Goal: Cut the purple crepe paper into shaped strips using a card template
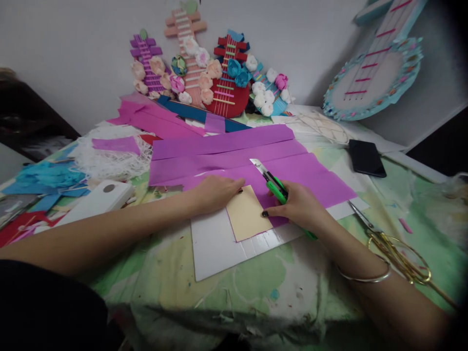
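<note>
Right hand (pixel 302 204) is gripping a green-and-black utility knife (pixel 277 189), blade pointing forward-left.
Left hand (pixel 215 193) is resting, grip unclear, fingertips at a cream rectangular card (pixel 250 217) lying between both hands' fingers, over purple paper (pixel 226 155).

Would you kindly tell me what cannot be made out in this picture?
Head view:
- Part of the green cutter's handle: covered by the right hand.
- Most fingertips of the left hand: hidden by the hand itself.
- Whatever lies directly beneath the cream card: covered by it.
- Top of the large light-blue instrument model: cut off by the upper edge.
</note>
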Tool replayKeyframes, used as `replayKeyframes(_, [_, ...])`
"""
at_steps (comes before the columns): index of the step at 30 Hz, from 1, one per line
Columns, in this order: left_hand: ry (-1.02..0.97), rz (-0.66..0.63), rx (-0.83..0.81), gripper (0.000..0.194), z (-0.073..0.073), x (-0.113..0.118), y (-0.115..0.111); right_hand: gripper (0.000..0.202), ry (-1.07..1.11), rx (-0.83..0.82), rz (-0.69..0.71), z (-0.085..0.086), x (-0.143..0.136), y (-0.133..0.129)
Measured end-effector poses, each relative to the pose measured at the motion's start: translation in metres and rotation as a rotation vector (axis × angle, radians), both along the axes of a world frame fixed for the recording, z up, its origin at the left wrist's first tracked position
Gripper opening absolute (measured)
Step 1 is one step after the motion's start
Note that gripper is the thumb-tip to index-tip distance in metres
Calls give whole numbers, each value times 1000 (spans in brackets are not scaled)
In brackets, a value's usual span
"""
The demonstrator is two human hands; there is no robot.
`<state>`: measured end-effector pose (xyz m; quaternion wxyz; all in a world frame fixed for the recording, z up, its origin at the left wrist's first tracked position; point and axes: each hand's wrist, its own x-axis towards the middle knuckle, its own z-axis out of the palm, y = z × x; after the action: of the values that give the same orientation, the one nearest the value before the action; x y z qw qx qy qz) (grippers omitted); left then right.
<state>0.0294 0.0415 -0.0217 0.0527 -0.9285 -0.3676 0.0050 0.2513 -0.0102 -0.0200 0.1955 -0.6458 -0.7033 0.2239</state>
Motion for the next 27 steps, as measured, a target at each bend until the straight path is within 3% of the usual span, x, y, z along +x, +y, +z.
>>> replayKeyframes(20, [-5,12,-19,17,-1,0,0,48,-15,-8,12,3,-3,-1])
replayKeyframes(27, [-162,33,-29,19,8,-14,5,44,-71,8,21,7,-6,-3])
